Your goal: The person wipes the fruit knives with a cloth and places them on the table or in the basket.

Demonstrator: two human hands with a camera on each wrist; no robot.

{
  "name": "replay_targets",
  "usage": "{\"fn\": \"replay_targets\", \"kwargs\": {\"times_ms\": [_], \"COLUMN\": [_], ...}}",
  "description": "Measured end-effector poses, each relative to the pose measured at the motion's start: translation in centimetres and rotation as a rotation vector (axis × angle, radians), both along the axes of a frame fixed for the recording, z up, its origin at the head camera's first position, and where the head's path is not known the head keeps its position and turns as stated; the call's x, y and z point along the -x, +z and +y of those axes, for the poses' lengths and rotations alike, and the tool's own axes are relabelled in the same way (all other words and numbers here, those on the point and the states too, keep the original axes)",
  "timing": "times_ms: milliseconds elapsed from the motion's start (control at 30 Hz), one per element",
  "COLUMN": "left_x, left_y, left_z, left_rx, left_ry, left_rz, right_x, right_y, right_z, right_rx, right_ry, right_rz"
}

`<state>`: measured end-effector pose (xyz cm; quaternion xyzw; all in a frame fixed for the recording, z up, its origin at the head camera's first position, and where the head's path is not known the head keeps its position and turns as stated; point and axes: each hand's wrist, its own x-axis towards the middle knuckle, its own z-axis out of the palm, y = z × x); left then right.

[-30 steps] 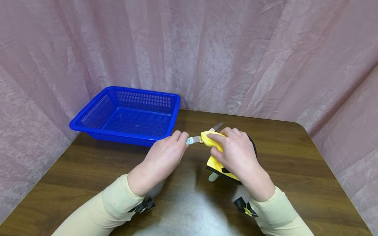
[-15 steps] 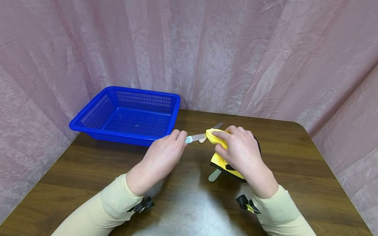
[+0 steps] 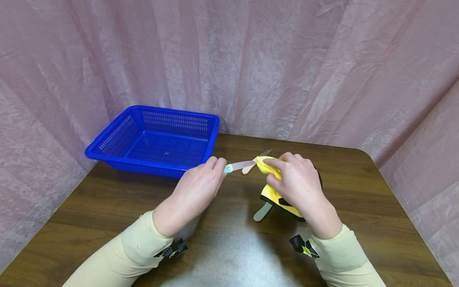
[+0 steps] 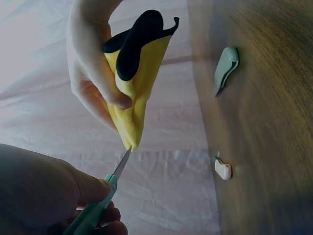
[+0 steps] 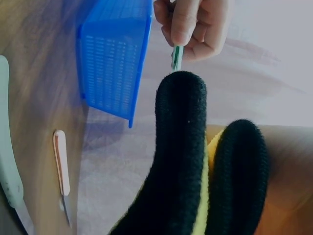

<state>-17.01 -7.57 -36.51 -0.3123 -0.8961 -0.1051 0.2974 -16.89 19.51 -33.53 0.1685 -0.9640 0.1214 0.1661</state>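
Observation:
My left hand [image 3: 199, 181] grips the mint-green handle of a folding knife [image 3: 241, 165], its blade out and pointing right. Between thumb and fingers, my right hand [image 3: 295, 181] pinches a folded yellow cloth with black edging [image 3: 271, 194]. One corner of the cloth meets the blade's tip, as the left wrist view also shows at the knife blade [image 4: 122, 164]. Both hands are above the table. A pale pink-handled knife [image 3: 248, 169] lies behind the blade. Partly hidden under the cloth in the head view is a grey-green-handled knife [image 3: 263, 211].
A blue plastic basket [image 3: 150, 164] with slotted sides stands at the back left, close beyond the left hand. Pink curtains [image 3: 287, 71] hang behind the wooden table [image 3: 358, 199] and along its sides.
The right hand and cloth have slid to the right along the blade to its tip, baring more of the blade and of the pink-handled knife behind. The left hand has barely moved.

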Motion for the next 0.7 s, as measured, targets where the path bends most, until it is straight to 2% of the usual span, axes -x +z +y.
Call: {"fn": "replay_targets", "kwargs": {"times_ms": [200,333,467,700], "left_x": [0.0,0.0,-0.1,-0.2], "left_y": [0.0,0.1,0.1,0.1], "left_z": [-0.1,0.0,0.0,0.1], "left_rx": [-0.006,-0.004,0.005,0.02], "left_ry": [0.002,0.002,0.003,-0.002], "left_rz": [0.006,-0.007,-0.019,-0.019], "right_x": [-0.2,-0.5,-1.0,-1.6], "right_y": [0.4,0.6,0.7,0.3], "right_z": [0.2,-0.1,-0.7,-1.8], "right_rx": [0.011,0.03,0.035,0.018], "right_ry": [-0.03,-0.023,0.02,0.146], "right_rz": [-0.004,0.016,0.069,0.15]}}
